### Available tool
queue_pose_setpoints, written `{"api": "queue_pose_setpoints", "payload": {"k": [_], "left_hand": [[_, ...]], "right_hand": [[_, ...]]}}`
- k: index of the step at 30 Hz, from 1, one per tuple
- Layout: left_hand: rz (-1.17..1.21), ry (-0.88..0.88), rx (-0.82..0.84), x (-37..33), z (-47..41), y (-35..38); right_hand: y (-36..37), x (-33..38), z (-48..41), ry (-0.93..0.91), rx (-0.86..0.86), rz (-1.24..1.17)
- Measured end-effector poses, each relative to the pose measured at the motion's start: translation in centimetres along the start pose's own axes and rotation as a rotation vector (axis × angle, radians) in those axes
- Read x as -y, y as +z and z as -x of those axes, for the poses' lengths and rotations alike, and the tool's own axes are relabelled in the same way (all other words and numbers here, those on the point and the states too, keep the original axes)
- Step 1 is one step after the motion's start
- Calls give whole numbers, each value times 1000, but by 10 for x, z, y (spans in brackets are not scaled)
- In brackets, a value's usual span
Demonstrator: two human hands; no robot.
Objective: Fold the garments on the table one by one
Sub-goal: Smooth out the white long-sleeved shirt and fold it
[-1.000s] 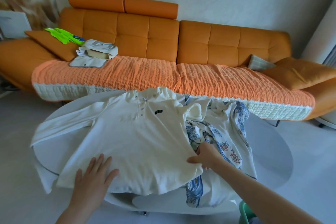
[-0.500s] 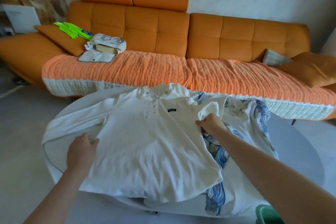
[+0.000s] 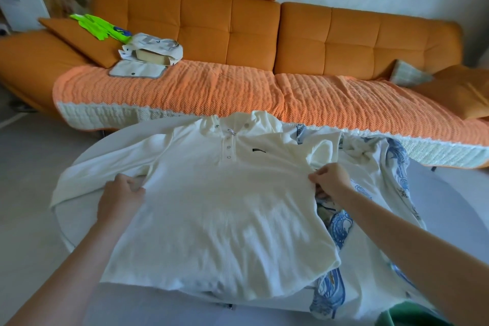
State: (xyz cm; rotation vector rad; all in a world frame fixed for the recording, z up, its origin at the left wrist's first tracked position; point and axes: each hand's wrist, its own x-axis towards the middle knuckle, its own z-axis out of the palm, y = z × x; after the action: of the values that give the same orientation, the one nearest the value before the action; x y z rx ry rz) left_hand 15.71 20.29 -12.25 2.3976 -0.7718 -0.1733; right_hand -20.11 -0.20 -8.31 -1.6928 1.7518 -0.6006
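Note:
A cream long-sleeved polo shirt (image 3: 225, 206) lies front up on the round white table (image 3: 455, 209), collar toward the sofa. Its left sleeve stretches out to the left; the right sleeve is bunched near the shoulder. My left hand (image 3: 120, 197) grips the shirt's left side under the armpit. My right hand (image 3: 329, 176) pinches the right side seam below the folded sleeve. A white garment with blue and orange print (image 3: 375, 193) lies crumpled under and beside the shirt on the right.
An orange sofa (image 3: 238, 34) with a woven orange throw stands right behind the table. On it lie a bag with a box (image 3: 152, 51), a neon green item (image 3: 98, 25) and cushions. A green object (image 3: 402, 315) shows at the bottom right.
Both hands moved up the shirt from its lower part to the armpit level. The left hand, flat a second ago, now grips the fabric. The view moved closer.

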Motion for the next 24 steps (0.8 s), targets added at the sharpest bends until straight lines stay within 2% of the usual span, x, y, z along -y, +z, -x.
{"api": "queue_pose_setpoints", "payload": {"k": [3,5,7,9,12,14,16,19,21,24], "left_hand": [[-83,290,-79,-19,14,7],[-101,484,57,-26,28,16],[-214,550,240,-19,41,28],[-365,532,337,-7,48,36],[-409,484,390,-5,47,34],[-412,448,405,-16,46,29],[-326,425,365,-35,49,27],[-222,488,350,-73,57,39],[-218,558,391,-100,65,56],[-146,647,453,-142,77,84]], "right_hand": [[12,9,16,-408,-142,308],[19,13,37,-665,-112,415],[31,6,52,-727,125,582],[42,-8,60,-711,342,823],[48,-19,55,-671,418,921],[45,-11,57,-660,423,846],[35,3,60,-600,412,593],[8,18,48,-568,171,239],[-17,21,28,-458,29,145],[-49,13,-16,-248,-94,125]]}}
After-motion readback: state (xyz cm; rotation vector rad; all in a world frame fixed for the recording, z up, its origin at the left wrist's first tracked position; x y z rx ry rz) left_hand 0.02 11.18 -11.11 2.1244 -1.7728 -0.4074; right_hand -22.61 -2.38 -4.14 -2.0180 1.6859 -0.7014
